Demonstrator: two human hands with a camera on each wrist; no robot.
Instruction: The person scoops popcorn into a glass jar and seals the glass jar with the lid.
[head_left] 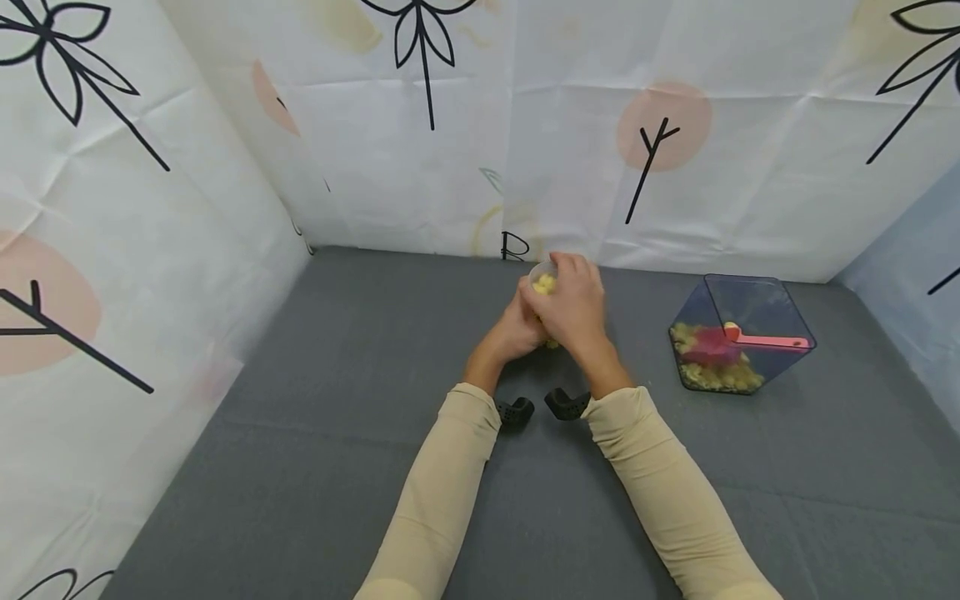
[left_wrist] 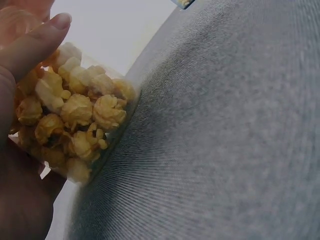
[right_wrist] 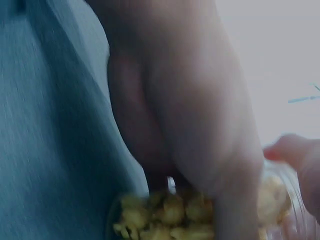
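A clear plastic jar of popcorn [head_left: 545, 283] stands near the back of the grey table, between both hands. My left hand [head_left: 516, 327] grips its side; in the left wrist view the thumb lies across the upper wall and golden popcorn [left_wrist: 75, 112] fills the jar down to its base on the cloth. From above, my right hand [head_left: 576, 302] holds the jar's rim with curled thumb and fingers, covering part of the mouth. The right wrist view is blurred, with popcorn [right_wrist: 170, 212] low in it beside a hand.
To the right stands a clear bluish bin [head_left: 776, 292] with popcorn and a pinkish-red patch inside. A red-handled scoop [head_left: 772, 341] shows at the bin. A white patterned backdrop [head_left: 465, 183] rises at the table's back edge. Black wrist mounts [head_left: 515, 413] sit under the cuffs.
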